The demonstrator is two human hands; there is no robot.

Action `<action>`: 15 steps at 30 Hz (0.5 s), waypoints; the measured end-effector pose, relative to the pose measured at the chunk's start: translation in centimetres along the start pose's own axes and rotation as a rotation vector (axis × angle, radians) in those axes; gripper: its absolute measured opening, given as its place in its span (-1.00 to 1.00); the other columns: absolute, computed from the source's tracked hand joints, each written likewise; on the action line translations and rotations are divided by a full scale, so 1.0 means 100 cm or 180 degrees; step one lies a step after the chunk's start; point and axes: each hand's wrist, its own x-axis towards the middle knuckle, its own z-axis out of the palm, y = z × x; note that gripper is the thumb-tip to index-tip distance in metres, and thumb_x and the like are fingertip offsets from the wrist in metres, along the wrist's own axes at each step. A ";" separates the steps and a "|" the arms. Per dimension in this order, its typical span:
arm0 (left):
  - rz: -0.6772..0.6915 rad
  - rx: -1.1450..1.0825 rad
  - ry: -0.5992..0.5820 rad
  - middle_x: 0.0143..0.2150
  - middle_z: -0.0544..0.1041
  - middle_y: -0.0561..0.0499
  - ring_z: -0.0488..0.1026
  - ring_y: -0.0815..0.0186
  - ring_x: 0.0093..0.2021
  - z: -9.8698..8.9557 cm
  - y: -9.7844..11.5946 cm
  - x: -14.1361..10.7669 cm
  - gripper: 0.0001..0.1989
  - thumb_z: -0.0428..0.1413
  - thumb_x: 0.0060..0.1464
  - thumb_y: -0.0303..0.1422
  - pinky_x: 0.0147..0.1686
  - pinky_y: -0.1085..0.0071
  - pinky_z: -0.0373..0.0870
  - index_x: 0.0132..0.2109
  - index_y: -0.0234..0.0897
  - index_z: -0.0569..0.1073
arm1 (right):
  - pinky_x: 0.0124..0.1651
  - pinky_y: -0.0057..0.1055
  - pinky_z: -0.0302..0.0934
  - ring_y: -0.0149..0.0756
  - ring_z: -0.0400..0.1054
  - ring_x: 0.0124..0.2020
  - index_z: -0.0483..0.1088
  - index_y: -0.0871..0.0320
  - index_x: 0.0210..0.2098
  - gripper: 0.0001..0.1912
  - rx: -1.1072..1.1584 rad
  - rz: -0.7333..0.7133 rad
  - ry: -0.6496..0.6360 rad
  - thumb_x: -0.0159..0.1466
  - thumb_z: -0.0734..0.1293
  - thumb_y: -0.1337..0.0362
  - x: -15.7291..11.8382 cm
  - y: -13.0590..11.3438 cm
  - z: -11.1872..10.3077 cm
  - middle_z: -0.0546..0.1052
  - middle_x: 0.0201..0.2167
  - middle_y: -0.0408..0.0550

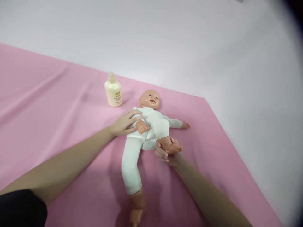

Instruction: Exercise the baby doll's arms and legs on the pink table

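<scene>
The left hand (126, 123) rests on the baby doll (152, 115), fingers spread; the right hand (174, 158) grips its lower leg (166, 144) (knee bent).

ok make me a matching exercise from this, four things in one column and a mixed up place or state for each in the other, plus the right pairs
Column one
1. bottle
2. left hand
3. right hand
4. cloth

Column two
A. holding the doll by a raised lower leg
B. pink, spread under the doll
C. laid on the doll's upper body
D. standing upright, cream coloured

Right pairs: 1-D, 2-C, 3-A, 4-B
</scene>
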 end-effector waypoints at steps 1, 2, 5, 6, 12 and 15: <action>-0.0001 -0.0006 -0.0002 0.15 0.28 -0.22 0.21 0.08 0.18 0.000 0.000 0.000 -0.53 0.04 0.14 -0.32 0.11 0.06 0.22 0.20 -0.18 0.22 | -0.70 -0.60 -0.05 -0.48 -0.03 -0.65 0.32 0.22 -0.32 -0.55 0.0001 -0.0004 -0.0002 0.15 0.18 -0.08 0.000 0.000 0.000 0.24 -0.68 -0.21; -0.0010 -0.0014 -0.0006 0.15 0.28 -0.22 0.21 0.08 0.18 0.000 0.000 0.000 -0.53 0.04 0.14 -0.31 0.11 0.06 0.22 0.20 -0.18 0.22 | -0.70 -0.60 -0.05 -0.47 -0.03 -0.65 0.32 0.22 -0.32 -0.55 -0.0005 -0.0002 0.0008 0.15 0.18 -0.08 0.000 0.000 0.000 0.24 -0.68 -0.21; -0.0064 -0.0043 -0.0039 0.14 0.28 -0.22 0.21 0.08 0.18 0.000 0.001 0.000 -0.54 0.02 0.15 -0.29 0.11 0.05 0.22 0.19 -0.18 0.23 | -0.70 -0.59 -0.06 -0.47 -0.03 -0.66 0.32 0.21 -0.32 -0.56 -0.0019 -0.0007 0.0077 0.15 0.18 -0.08 0.000 0.000 -0.001 0.23 -0.68 -0.21; -0.0075 -0.0048 -0.0046 0.14 0.29 -0.22 0.21 0.08 0.18 -0.001 0.001 0.000 -0.55 0.01 0.16 -0.29 0.11 0.04 0.21 0.19 -0.18 0.24 | -0.70 -0.59 -0.06 -0.46 -0.03 -0.66 0.32 0.21 -0.32 -0.56 -0.0018 -0.0005 0.0094 0.15 0.18 -0.08 0.000 0.000 -0.001 0.24 -0.68 -0.21; 0.0019 -0.0013 -0.0077 0.15 0.29 -0.22 0.19 0.09 0.19 0.001 0.000 0.000 -0.57 -0.03 0.20 -0.27 0.13 0.04 0.19 0.20 -0.17 0.24 | -0.69 -0.58 -0.08 -0.47 -0.02 -0.65 0.34 0.23 -0.31 -0.56 -0.0026 0.0032 0.0158 0.15 0.18 -0.06 0.002 0.000 0.000 0.26 -0.67 -0.19; 0.0162 0.0120 -0.0099 0.16 0.28 -0.21 0.16 0.08 0.21 0.002 -0.001 -0.002 -0.56 -0.02 0.20 -0.28 0.15 0.03 0.15 0.22 -0.15 0.24 | -0.69 -0.58 -0.09 -0.47 -0.01 -0.65 0.35 0.24 -0.31 -0.57 -0.0119 0.0024 0.0382 0.15 0.17 -0.04 0.004 0.002 0.000 0.26 -0.66 -0.18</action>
